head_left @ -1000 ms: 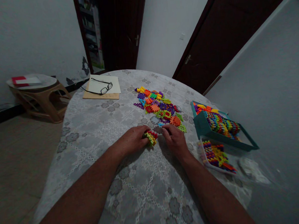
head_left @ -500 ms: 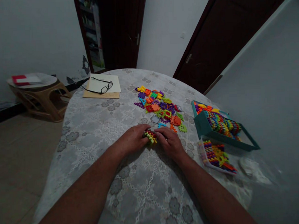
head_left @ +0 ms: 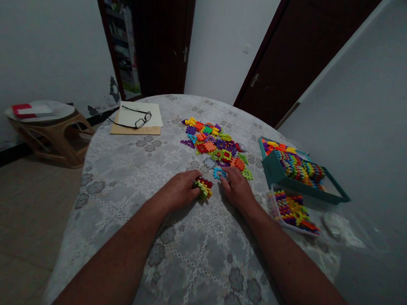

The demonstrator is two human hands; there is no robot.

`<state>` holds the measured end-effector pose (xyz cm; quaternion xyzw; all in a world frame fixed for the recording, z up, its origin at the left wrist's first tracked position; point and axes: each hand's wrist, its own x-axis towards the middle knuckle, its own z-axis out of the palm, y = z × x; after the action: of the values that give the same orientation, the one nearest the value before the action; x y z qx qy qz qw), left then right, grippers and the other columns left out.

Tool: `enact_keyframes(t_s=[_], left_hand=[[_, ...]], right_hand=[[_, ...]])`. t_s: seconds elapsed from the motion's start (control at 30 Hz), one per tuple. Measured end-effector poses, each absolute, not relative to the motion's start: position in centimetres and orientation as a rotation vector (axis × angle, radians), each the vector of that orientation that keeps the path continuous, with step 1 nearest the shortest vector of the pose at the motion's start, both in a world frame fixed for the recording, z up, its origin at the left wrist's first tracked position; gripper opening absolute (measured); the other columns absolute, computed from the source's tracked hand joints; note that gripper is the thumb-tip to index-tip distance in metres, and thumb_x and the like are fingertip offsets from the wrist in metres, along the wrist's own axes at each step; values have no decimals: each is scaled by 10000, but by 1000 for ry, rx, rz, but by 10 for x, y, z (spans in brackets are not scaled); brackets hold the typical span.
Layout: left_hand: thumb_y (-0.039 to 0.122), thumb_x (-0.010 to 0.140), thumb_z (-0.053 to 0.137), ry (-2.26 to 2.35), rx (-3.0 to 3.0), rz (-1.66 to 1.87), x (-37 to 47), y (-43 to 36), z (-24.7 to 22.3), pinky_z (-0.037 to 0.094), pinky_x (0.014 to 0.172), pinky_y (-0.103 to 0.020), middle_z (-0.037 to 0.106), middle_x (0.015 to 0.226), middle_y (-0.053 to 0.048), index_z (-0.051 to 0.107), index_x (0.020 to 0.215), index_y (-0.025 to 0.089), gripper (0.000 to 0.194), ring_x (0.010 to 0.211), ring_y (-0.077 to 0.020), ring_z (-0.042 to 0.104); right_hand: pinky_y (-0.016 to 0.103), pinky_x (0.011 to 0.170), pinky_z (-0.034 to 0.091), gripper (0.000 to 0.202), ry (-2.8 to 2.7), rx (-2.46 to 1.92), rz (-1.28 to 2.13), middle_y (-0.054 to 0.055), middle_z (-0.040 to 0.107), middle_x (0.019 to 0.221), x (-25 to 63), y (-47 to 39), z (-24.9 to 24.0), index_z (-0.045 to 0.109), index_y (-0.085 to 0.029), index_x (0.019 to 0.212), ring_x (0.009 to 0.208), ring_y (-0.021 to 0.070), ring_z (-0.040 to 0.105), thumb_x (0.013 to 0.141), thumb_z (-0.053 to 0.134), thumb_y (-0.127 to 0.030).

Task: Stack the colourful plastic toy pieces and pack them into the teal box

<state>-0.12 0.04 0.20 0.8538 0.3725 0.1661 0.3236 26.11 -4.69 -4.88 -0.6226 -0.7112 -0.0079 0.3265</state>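
My left hand (head_left: 183,189) is closed around a small stack of interlocking plastic pieces (head_left: 204,188), dark red at the far side and yellow-green at the near side. Its thumb and fingers grip the stack's left end, just above the tablecloth. To the right, my right hand (head_left: 237,187) has its thumb and forefinger at the right edge of a light blue interlocking piece (head_left: 218,173), which shows an open middle. Beyond both hands lies a loose pile of coloured interlocking pieces (head_left: 220,144): purple, orange, red, green and yellow.
A teal box (head_left: 276,169) with rows of coloured pieces stands at the right, beside a clear plastic tub (head_left: 275,208) of more pieces and a clear bag (head_left: 347,231). Black glasses (head_left: 139,123) rest on paper (head_left: 156,110) at the far left. A stool (head_left: 64,141) stands beyond the table.
My right hand has left the stack and moved right and slightly forward to the light blue piece. My left hand keeps hold of the stack.
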Motion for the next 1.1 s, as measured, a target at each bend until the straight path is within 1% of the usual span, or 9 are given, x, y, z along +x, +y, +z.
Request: enact_keyframes(t_s=[0.2, 0.33, 0.4, 0.53, 0.67, 0.87, 0.93, 1.0, 1.1], left_hand=[[156, 934, 679, 966, 2234, 451, -1, 0, 2, 526, 957, -356, 802, 1168, -74, 700, 1125, 261, 220, 1080, -261, 727], [168, 945, 667, 964, 2250, 444, -1, 1, 2, 525, 948, -363, 799, 1147, -80, 697, 1117, 254, 194, 1063, -268, 727], [161, 940, 667, 971, 2259, 450, -1, 1, 1, 523, 938, -362, 799, 1135, -79, 699, 1094, 253, 182, 1048, -266, 723], [155, 938, 667, 972, 2247, 447, -1, 1, 1, 523, 924, -349, 805, 1124, -66, 713, 1078, 253, 177, 1032, -252, 719], [152, 945, 665, 954, 2227, 448, -1, 0, 4, 523, 932, -342, 812, 1152, -62, 727, 1110, 259, 206, 1045, -246, 723], [180, 952, 651, 948, 2243, 467, -1, 0, 1, 520, 947, -362, 802, 1129, -73, 738, 1112, 261, 199, 1056, -267, 727], [185, 954, 651, 955, 2257, 459, 0, 1, -1, 521, 948, -367, 797, 1110, -76, 738, 1104, 259, 188, 1047, -271, 726], [187, 960, 649, 952, 2269, 457, 0, 1, -2, 524, 953, -367, 796, 1109, -77, 730, 1097, 257, 174, 1049, -270, 725], [181, 964, 641, 939, 2273, 464, 0, 2, -5, 524, 961, -362, 797, 1132, -74, 717, 1101, 256, 174, 1061, -264, 725]], right_hand=[[393, 1035, 578, 158, -2047, -1867, -97, 143, 720, 1206, 267, -48, -47, 760, -202, 1172, 1141, 291, 693, 1065, 687, -292], [362, 912, 587, 144, -2148, -1909, -125, 139, 687, 1193, 263, -51, -43, 749, -205, 1150, 1035, 276, 693, 1090, 685, -318], [350, 889, 583, 127, -2165, -1916, -139, 136, 689, 1211, 262, -50, -43, 749, -222, 1135, 1008, 261, 690, 1109, 659, -307], [362, 984, 582, 169, -2171, -1840, -86, 140, 702, 1328, 263, -47, -42, 736, -227, 1128, 1096, 252, 691, 1125, 569, -203], [423, 1092, 569, 104, -2251, -1644, 42, 150, 698, 1323, 270, -51, -39, 708, -213, 1153, 1219, 289, 666, 1067, 654, -234], [449, 1073, 562, 123, -2117, -1559, 117, 178, 709, 1291, 266, -53, -40, 654, -214, 1113, 1206, 304, 672, 1087, 546, -265], [407, 1003, 572, 141, -1983, -1532, 214, 139, 744, 1224, 258, -53, -38, 638, -233, 1105, 1122, 275, 705, 1108, 518, -308], [351, 864, 566, 178, -1860, -1537, 353, 72, 769, 1073, 250, -55, -35, 631, -250, 1086, 940, 235, 722, 1130, 513, -376], [308, 719, 508, 241, -1799, -1525, 511, 0, 734, 869, 239, -59, -31, 630, -259, 1045, 763, 206, 686, 1137, 531, -459]])
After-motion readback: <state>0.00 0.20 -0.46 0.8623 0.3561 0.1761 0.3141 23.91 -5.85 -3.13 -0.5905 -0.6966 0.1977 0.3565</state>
